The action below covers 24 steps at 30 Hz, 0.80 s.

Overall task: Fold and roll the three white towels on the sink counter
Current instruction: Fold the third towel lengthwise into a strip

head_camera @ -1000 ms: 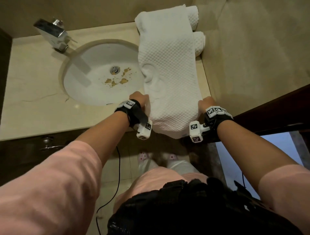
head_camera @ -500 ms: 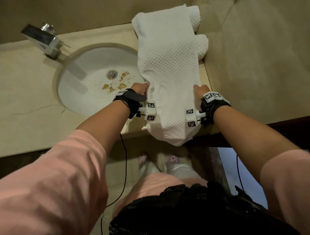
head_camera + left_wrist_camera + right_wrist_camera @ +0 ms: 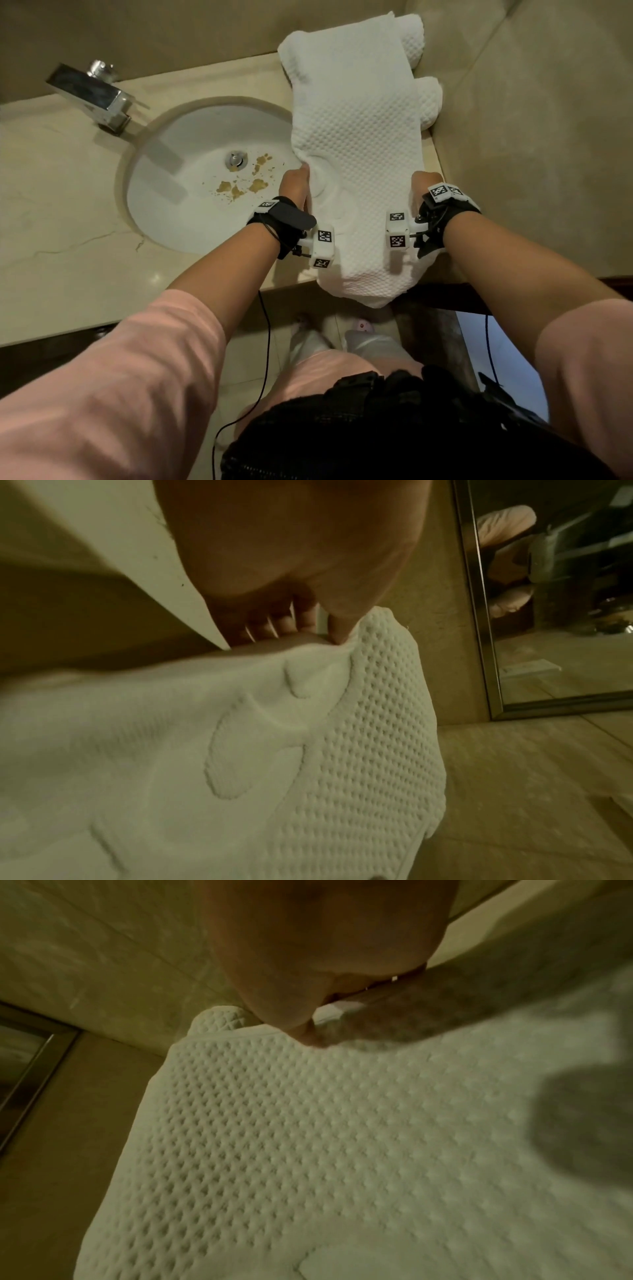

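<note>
A long folded white waffle towel (image 3: 356, 144) (image 3: 342, 750) (image 3: 308, 1137) lies on the counter to the right of the sink, its near end drooping over the front edge. My left hand (image 3: 297, 183) grips its left edge, thumb (image 3: 337, 631) on top and fingers under the fabric. My right hand (image 3: 423, 181) holds the right edge opposite, thumb (image 3: 308, 1038) pressed on the cloth and its fingers hidden. Two rolled white towels (image 3: 412, 37) (image 3: 430, 102) lie behind it against the right wall; one roll (image 3: 215, 1018) shows in the right wrist view.
The round white sink (image 3: 191, 164) has brown bits near its drain, with a chrome faucet (image 3: 92, 92) at the back left. The beige counter (image 3: 51, 205) ends at a wall (image 3: 531, 137) on the right. A framed mirror (image 3: 548, 615) stands behind.
Both hands have moved forward along the towel's side edges, away from the counter's front edge. The towel's near end hangs over the front as before.
</note>
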### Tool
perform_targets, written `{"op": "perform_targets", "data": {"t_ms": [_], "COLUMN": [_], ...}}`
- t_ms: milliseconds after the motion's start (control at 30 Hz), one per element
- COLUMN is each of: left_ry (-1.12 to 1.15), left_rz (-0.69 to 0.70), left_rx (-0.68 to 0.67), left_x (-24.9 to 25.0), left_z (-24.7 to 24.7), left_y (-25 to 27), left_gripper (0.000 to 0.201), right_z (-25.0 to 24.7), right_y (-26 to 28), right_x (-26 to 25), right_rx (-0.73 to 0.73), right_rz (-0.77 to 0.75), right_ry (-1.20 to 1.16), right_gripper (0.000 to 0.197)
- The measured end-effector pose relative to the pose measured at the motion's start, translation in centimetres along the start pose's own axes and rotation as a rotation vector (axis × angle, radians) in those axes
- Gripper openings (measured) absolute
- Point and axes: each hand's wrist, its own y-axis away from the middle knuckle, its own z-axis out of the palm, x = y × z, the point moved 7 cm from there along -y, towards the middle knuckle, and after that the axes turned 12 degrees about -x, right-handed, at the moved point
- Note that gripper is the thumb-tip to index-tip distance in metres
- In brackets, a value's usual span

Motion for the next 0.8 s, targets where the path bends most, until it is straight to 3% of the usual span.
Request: {"op": "perform_targets", "data": {"t_ms": [100, 200, 267, 367, 467, 533, 600, 733, 800], "left_ry": [-0.085, -0.19, -0.217, -0.129, -0.024, -0.044, -0.065, -0.162, -0.218], "left_rz": [0.015, 0.019, 0.014, 0.001, 0.009, 0.056, 0.077, 0.087, 0.064], "left_rx": [0.035, 0.134, 0.115, 0.1, 0.118, 0.149, 0.163, 0.205, 0.208], "left_x": [0.8, 1.1, 1.3, 1.3, 1.1, 1.1, 0.5, 0.6, 1.0], "left_z": [-0.5, -1.2, -0.8, -0.5, -0.4, -0.5, -0.4, -0.4, -0.5], "left_y": [0.4, 0.5, 0.8, 1.2, 1.1, 1.4, 1.7, 2.9, 2.9], "left_gripper": [0.036, 0.04, 0.042, 0.047, 0.058, 0.042, 0.028, 0.018, 0.026], "right_z": [-0.8, -1.4, -1.5, -1.6, -1.3, -0.8, -0.3, -0.3, -0.2], "right_y": [0.0, -1.2, -1.4, -1.8, -2.1, -2.2, -1.5, -0.6, -0.4], "right_x": [-0.6, -1.2, -1.0, -0.5, -0.4, 0.1, 0.2, -0.2, 0.0], "right_rx": [0.04, 0.059, 0.075, 0.068, 0.121, 0.211, 0.2, 0.159, 0.147], "right_rz": [-0.04, -0.052, -0.035, -0.034, -0.146, -0.188, -0.206, -0.304, -0.316], "right_ry": [-0.366, -0.271, -0.195, -0.327, -0.663, -0.915, -0.983, -1.039, -1.081], "right_gripper": [0.047, 0.042, 0.044, 0.051, 0.037, 0.024, 0.015, 0.009, 0.005]}}
